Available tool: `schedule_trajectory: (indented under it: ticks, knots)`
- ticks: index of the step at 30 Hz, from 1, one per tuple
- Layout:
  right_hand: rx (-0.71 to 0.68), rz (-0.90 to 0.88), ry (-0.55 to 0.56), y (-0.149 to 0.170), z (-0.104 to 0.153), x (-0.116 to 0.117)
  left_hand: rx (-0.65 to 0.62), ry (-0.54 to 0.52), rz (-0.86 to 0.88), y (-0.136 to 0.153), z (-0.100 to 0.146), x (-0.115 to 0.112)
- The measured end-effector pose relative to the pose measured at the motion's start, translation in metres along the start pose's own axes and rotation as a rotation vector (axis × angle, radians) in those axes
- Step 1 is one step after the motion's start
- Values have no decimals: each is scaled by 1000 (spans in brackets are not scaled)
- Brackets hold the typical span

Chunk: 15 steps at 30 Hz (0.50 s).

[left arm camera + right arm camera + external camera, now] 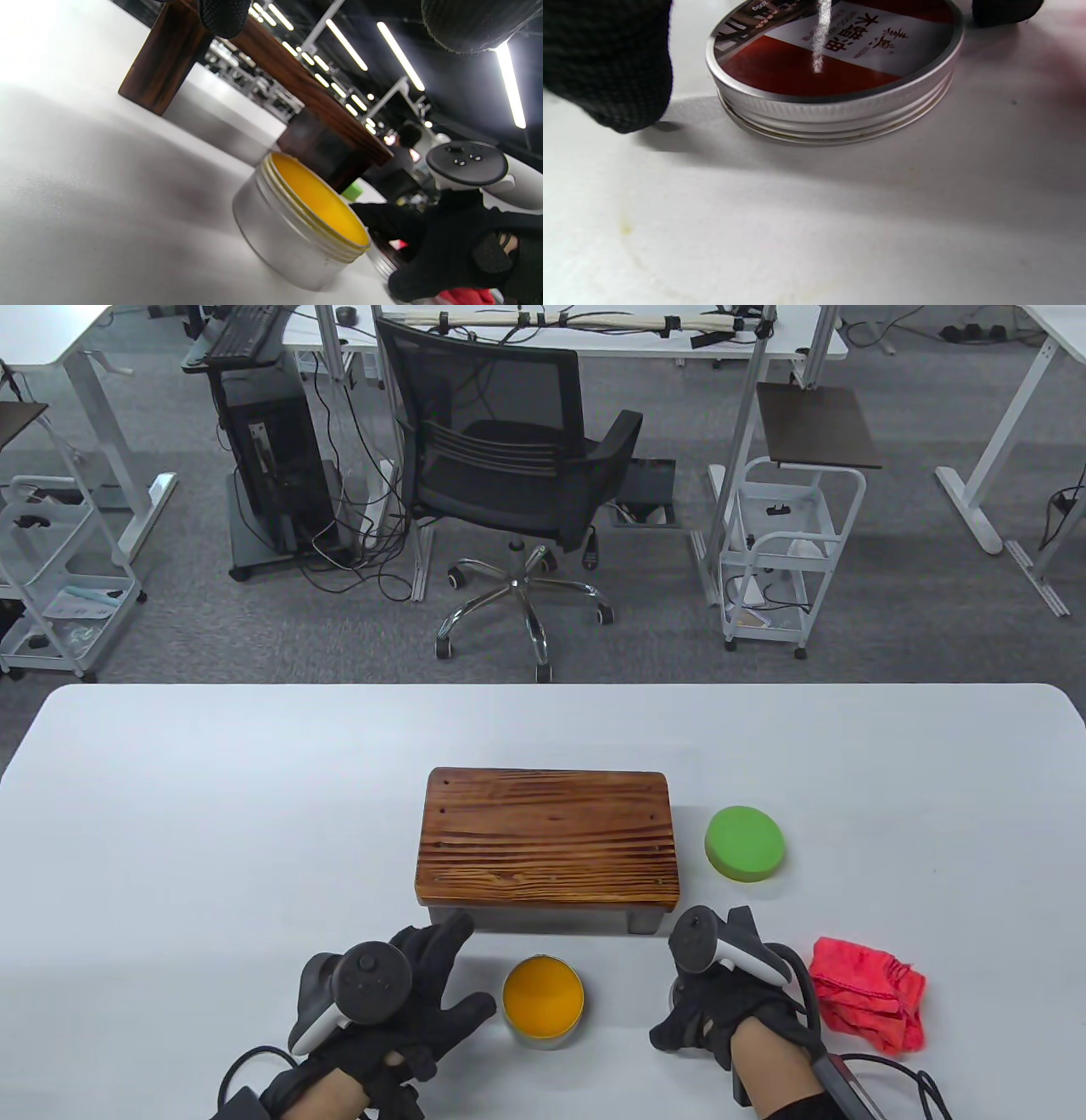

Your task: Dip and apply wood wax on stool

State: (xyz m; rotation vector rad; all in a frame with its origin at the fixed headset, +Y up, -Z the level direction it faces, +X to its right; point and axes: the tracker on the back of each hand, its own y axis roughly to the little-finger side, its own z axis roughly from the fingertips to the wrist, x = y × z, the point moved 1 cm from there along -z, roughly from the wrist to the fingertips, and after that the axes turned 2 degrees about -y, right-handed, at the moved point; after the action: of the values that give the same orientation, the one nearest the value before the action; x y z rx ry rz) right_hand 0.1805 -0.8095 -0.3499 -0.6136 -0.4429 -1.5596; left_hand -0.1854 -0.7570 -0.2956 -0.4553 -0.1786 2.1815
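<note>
On the desk (212,814), the open wax tin (543,1001) is set just before the wooden stool (547,836). The left hand (382,993) is spread beside it, holding nothing. The lid (835,67) is covered by the right hand (721,993); its fingers (611,72) are spread around it, grip unclear.

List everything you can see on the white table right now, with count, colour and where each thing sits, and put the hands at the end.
Brown striped wooden stool: one, table centre.
Round silver tin of yellow wax: one, open, in front of the stool, between the hands.
Silver screw lid with red and white label: one, flat on the table under the right hand.
Round green sponge pad: one, right of the stool.
Crumpled red cloth: one, near right edge, beside the right hand.
White table: one, bears everything.
Left hand: black glove, spread open left of the tin.
Right hand: black glove, over the lid; grip unclear.
</note>
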Motion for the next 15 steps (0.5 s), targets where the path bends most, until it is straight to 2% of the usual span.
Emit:
schedule_trajectory:
  ticks: [15]
  knots:
    - [24, 20, 15, -2, 4, 1, 8, 23, -33, -3, -4, -7]
